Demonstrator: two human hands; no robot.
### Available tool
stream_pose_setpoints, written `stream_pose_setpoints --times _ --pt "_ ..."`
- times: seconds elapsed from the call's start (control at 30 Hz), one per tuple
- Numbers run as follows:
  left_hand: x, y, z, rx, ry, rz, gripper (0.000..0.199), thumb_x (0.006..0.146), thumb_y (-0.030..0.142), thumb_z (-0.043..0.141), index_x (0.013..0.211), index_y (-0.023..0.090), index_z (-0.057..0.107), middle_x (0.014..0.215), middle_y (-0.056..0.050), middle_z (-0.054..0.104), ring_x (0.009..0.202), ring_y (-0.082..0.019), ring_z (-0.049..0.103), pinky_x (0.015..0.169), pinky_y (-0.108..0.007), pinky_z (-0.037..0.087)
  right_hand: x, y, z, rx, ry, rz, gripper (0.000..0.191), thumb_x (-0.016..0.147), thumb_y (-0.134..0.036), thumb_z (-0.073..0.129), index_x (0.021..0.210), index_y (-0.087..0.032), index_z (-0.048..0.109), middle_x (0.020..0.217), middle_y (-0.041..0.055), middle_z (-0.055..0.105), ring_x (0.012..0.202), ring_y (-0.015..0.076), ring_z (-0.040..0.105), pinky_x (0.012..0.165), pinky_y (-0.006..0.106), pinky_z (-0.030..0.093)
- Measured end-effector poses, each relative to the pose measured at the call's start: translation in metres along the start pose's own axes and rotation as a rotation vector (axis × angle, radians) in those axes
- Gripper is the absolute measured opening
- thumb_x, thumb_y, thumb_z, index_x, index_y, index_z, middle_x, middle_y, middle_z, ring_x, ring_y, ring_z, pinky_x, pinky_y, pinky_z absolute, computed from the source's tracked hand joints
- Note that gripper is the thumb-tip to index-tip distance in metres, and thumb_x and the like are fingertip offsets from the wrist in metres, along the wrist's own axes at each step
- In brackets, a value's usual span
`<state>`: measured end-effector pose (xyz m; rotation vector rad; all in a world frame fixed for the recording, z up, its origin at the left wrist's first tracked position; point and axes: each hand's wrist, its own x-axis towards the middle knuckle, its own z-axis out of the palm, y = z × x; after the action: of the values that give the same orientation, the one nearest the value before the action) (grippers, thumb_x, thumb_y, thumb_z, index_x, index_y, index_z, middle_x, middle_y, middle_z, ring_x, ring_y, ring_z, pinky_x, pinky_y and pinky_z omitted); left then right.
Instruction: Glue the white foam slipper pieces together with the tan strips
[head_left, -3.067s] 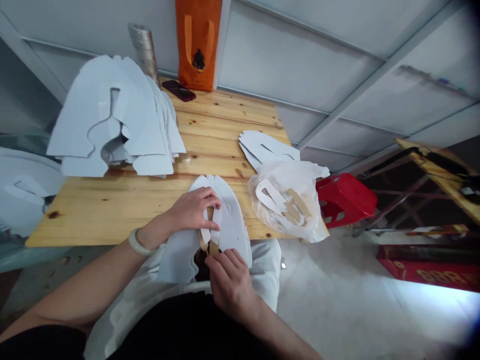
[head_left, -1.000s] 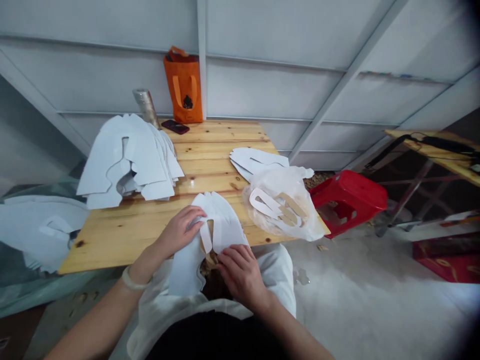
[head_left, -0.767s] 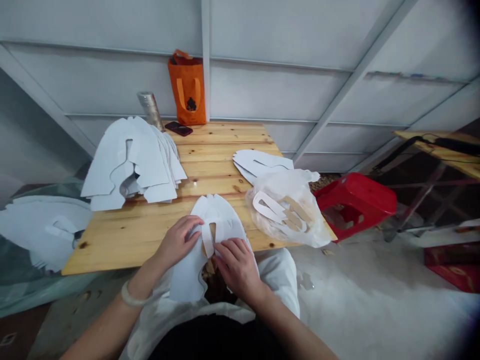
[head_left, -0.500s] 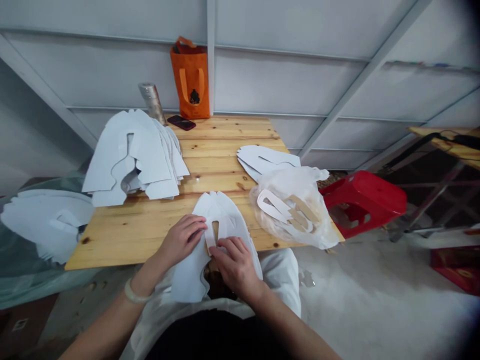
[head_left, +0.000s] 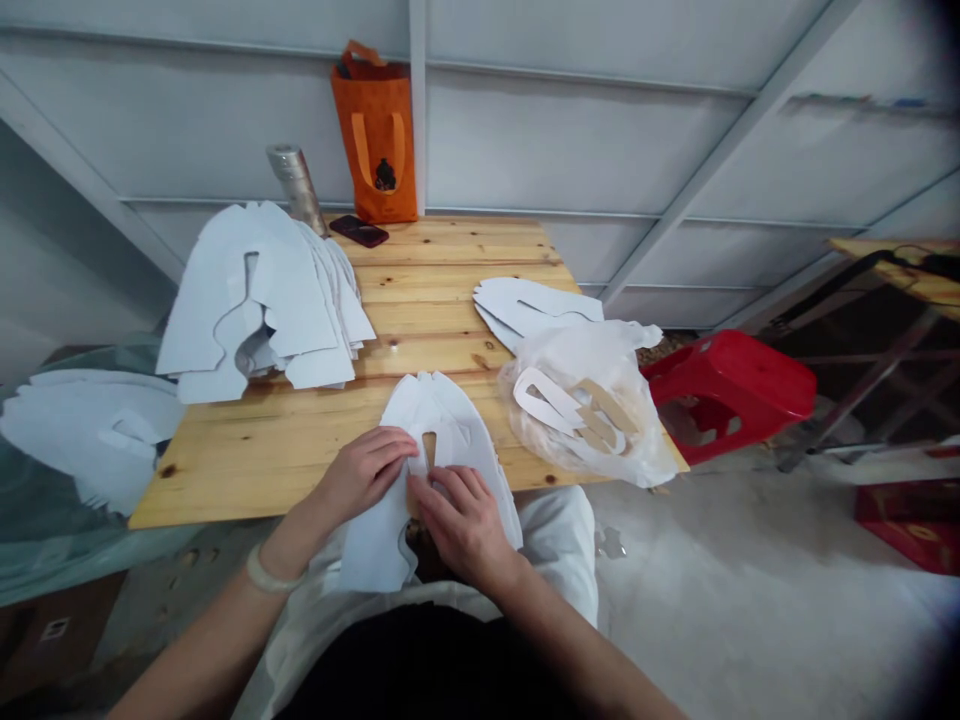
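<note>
White cut-out sheet (head_left: pixel 371 545), lengthwise between table and person: its narrow, notched end points away across the wooden table (head_left: pixel 255 465), while its broad end reaches over the table's front edge to the lap (head_left: pixel 566 545). The slot runs along that same long axis, with tan card (head_left: pixel 430 446) showing in it. The left hand (head_left: pixel 367 472) lies against the slot's left side, nearer the notched end, its fingers close together at the tips; the right hand (head_left: pixel 469 525) comes in from the right and lower down, nearer the broad end, thumb and fingers bent over the slot's lower part. Both touch the sheet, but the right fingers cover the spot, and I cannot tell whether either hand is pinching or only pressing. Bare planks lie beyond the notched end and to the left, up to the tall stack of white sheets (head_left: pixel 300 305). On the right the room is tighter, with the plastic bag (head_left: pixel 637 445) of looped card pieces (head_left: pixel 544 402) near the sheet's edge.
</note>
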<state>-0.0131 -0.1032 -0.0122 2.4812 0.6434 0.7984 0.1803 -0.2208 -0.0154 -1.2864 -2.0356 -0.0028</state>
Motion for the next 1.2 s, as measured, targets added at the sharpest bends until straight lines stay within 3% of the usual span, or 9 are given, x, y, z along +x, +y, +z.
stream_pose_setpoints --times 0.07,0.2,0.27,0.33,0.4,0.57,0.77,0.9,1.2 --pt "0.000 -0.001 0.000 -0.024 0.003 0.001 0.022 0.105 0.017 0.051 0.115 0.022 0.070 0.114 -0.009 0.076 0.114 -0.021 0.068 0.103 -0.041 0.057 0.003 -0.001 0.000 -0.058 -0.016 -0.055 0.035 0.101 -0.013 0.054 0.134 -0.021 0.064 0.119 0.0120 0.066 0.104 0.0255 0.057 0.088 0.040 0.048" --pt "0.000 -0.002 0.001 -0.032 0.030 0.030 0.024 0.103 0.014 0.051 0.115 0.021 0.070 0.114 -0.008 0.076 0.113 -0.020 0.069 0.100 -0.038 0.058 0.009 -0.005 -0.004 -0.142 -0.051 -0.162 0.023 0.100 -0.012 0.054 0.116 -0.018 0.069 0.115 0.0114 0.067 0.099 0.0243 0.055 0.086 0.040 0.047" --pt "0.000 -0.002 0.001 -0.015 0.034 0.038 0.025 0.102 0.011 0.051 0.114 0.020 0.071 0.115 -0.008 0.076 0.113 -0.020 0.069 0.100 -0.037 0.058 0.008 -0.008 -0.008 -0.110 -0.033 -0.172 0.016 0.101 -0.019 0.058 0.113 -0.016 0.068 0.113 0.0111 0.068 0.098 0.0238 0.056 0.088 0.041 0.047" --pt "-0.001 -0.003 0.002 0.008 0.033 0.035 0.027 0.101 0.009 0.051 0.113 0.020 0.072 0.114 -0.007 0.076 0.113 -0.019 0.069 0.101 -0.036 0.058 0.002 -0.011 -0.010 -0.084 -0.023 -0.163 0.021 0.102 -0.033 0.063 0.114 -0.015 0.067 0.114 0.0113 0.068 0.102 0.0252 0.056 0.093 0.043 0.046" --pt "-0.002 -0.005 0.002 0.031 0.039 0.045 0.027 0.100 0.008 0.051 0.111 0.021 0.073 0.115 -0.007 0.076 0.113 -0.019 0.069 0.101 -0.037 0.058 -0.006 -0.012 -0.009 -0.113 -0.038 -0.147 0.025 0.102 -0.037 0.063 0.114 -0.015 0.067 0.115 0.0116 0.069 0.105 0.0269 0.056 0.098 0.046 0.044" --pt "-0.004 -0.009 0.003 0.089 0.038 0.085 0.027 0.102 0.012 0.053 0.105 0.023 0.077 0.118 -0.006 0.075 0.114 -0.020 0.070 0.098 -0.035 0.059 -0.021 -0.009 -0.001 -0.194 -0.023 -0.120 0.024 0.103 -0.010 0.048 0.118 -0.011 0.066 0.113 0.0123 0.069 0.102 0.0258 0.056 0.101 0.046 0.043" --pt "-0.004 0.002 -0.008 0.090 -0.037 0.089 0.025 0.099 0.012 0.054 0.112 0.021 0.074 0.127 -0.010 0.072 0.119 -0.021 0.070 0.101 -0.034 0.058 -0.018 -0.013 0.004 -0.229 0.050 -0.005 0.020 0.103 -0.020 0.058 0.120 -0.013 0.064 0.112 0.0126 0.069 0.104 0.0278 0.057 0.100 0.047 0.044" --pt "-0.005 0.009 -0.014 0.091 -0.101 0.091 0.027 0.093 0.012 0.058 0.114 0.023 0.072 0.133 -0.010 0.068 0.124 -0.023 0.067 0.105 -0.036 0.057 -0.013 -0.016 0.006 -0.149 0.110 0.104 0.017 0.105 -0.019 0.054 0.119 -0.016 0.062 0.106 0.0109 0.070 0.096 0.0265 0.057 0.089 0.043 0.047" --pt "-0.008 0.008 -0.009 0.095 -0.061 0.104 0.025 0.094 0.017 0.060 0.117 0.021 0.068 0.133 -0.014 0.066 0.123 -0.026 0.067 0.102 -0.041 0.060 -0.007 -0.013 0.012 0.013 0.190 0.213 0.009 0.107 -0.020 0.053 0.103 -0.018 0.062 0.082 0.0041 0.066 0.076 0.0227 0.056 0.074 0.036 0.044"
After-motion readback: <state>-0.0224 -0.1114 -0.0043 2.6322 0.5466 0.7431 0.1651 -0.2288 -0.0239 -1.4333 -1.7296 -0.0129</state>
